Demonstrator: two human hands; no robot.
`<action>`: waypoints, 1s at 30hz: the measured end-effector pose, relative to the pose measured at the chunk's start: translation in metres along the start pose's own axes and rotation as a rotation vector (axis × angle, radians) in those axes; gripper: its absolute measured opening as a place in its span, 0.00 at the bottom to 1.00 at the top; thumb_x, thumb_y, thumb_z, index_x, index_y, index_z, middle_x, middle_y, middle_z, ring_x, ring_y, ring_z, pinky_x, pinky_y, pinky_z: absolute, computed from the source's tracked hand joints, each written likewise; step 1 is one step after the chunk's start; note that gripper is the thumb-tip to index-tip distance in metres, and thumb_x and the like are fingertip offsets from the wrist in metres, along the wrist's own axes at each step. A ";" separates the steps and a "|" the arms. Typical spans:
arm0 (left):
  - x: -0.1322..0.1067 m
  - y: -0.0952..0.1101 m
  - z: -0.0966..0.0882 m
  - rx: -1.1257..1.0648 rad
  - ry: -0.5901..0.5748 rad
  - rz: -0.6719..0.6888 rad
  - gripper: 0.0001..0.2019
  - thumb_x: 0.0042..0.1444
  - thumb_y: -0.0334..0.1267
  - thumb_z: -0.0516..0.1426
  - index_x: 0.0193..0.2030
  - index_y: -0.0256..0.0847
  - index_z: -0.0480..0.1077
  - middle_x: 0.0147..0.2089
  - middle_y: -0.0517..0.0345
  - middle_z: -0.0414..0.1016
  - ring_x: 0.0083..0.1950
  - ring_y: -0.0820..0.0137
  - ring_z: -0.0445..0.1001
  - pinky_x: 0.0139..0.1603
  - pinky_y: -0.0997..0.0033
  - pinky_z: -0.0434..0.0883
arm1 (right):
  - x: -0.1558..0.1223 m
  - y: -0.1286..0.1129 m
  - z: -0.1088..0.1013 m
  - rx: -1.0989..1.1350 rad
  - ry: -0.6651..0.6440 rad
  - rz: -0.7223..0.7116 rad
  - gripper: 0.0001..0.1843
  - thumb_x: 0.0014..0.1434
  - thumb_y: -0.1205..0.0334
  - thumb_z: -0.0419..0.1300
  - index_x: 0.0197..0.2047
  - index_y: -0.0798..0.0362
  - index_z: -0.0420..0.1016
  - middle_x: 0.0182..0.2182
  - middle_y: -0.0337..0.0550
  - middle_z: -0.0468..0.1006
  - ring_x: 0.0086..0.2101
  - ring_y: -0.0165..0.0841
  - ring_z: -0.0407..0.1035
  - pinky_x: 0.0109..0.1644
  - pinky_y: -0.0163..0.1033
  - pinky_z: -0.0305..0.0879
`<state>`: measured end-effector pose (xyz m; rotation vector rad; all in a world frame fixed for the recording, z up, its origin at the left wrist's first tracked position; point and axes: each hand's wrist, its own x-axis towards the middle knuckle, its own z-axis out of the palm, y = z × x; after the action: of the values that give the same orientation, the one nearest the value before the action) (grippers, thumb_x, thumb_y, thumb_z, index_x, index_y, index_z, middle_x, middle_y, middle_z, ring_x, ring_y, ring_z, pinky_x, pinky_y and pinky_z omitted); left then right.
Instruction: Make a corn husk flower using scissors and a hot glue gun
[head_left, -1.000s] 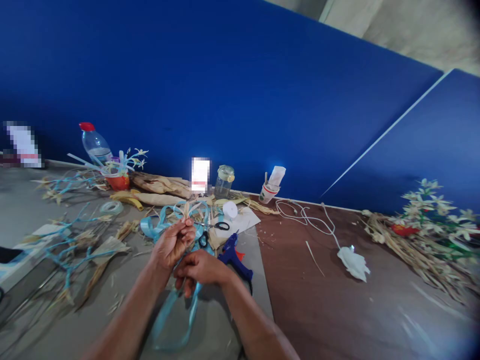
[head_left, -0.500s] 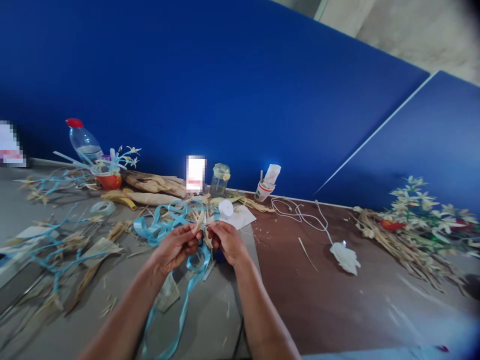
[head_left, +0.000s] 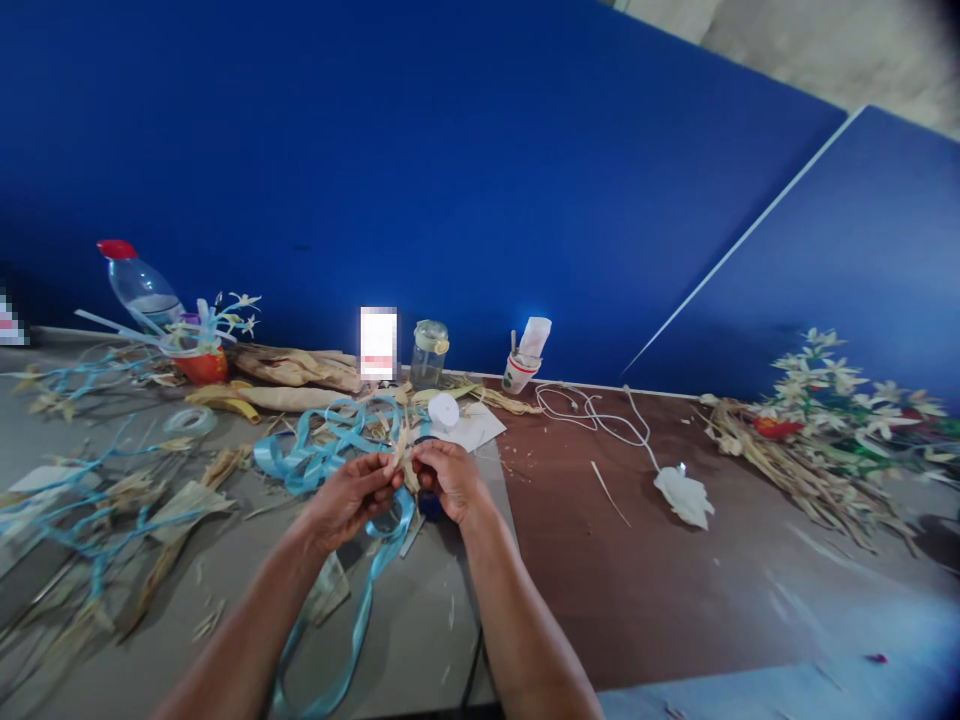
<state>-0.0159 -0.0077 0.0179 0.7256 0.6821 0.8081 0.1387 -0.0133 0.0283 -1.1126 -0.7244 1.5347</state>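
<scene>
My left hand (head_left: 349, 497) and my right hand (head_left: 450, 478) meet above the table, fingers pinched together on a small dried straw flower (head_left: 403, 452) held between them. A light blue ribbon (head_left: 365, 600) hangs down from the hands and trails toward the table's near edge. More of the blue ribbon lies looped (head_left: 315, 450) on the table just behind my hands.
A plastic bottle (head_left: 139, 285), a red cup of straw flowers (head_left: 196, 355), a glass jar (head_left: 428, 353), a paper cup (head_left: 521, 368), a tape roll (head_left: 444, 409), a white cable (head_left: 600, 425) with a white flower (head_left: 684, 496), and a straw bouquet (head_left: 817, 430) lie around. A blue wall (head_left: 480, 180) stands behind.
My right hand rose from the ribbon low down to meet the left hand at the straw flower. The camera view drifted a little to the right.
</scene>
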 end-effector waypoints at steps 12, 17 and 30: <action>0.001 -0.004 -0.003 -0.027 -0.042 -0.004 0.11 0.43 0.33 0.67 0.30 0.34 0.68 0.25 0.58 0.70 0.19 0.82 0.60 0.17 0.83 0.56 | 0.000 -0.004 -0.002 0.133 -0.008 0.015 0.12 0.36 0.61 0.67 0.19 0.56 0.67 0.15 0.33 0.68 0.13 0.19 0.53 0.18 0.29 0.43; 0.002 -0.002 -0.004 -0.045 -0.049 -0.006 0.10 0.43 0.32 0.67 0.29 0.34 0.69 0.25 0.59 0.70 0.19 0.82 0.59 0.17 0.83 0.57 | 0.000 -0.004 -0.002 0.141 -0.029 0.034 0.15 0.39 0.56 0.67 0.21 0.57 0.69 0.16 0.33 0.68 0.14 0.19 0.54 0.18 0.29 0.45; 0.001 0.000 -0.001 -0.030 -0.050 -0.003 0.08 0.44 0.33 0.66 0.27 0.32 0.71 0.25 0.59 0.69 0.19 0.84 0.57 0.18 0.84 0.59 | 0.002 0.004 0.000 0.069 -0.068 0.003 0.09 0.38 0.61 0.67 0.20 0.58 0.72 0.14 0.35 0.68 0.16 0.20 0.53 0.19 0.29 0.42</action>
<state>-0.0160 -0.0063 0.0169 0.7151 0.6247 0.7939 0.1370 -0.0127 0.0249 -1.0146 -0.7106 1.5946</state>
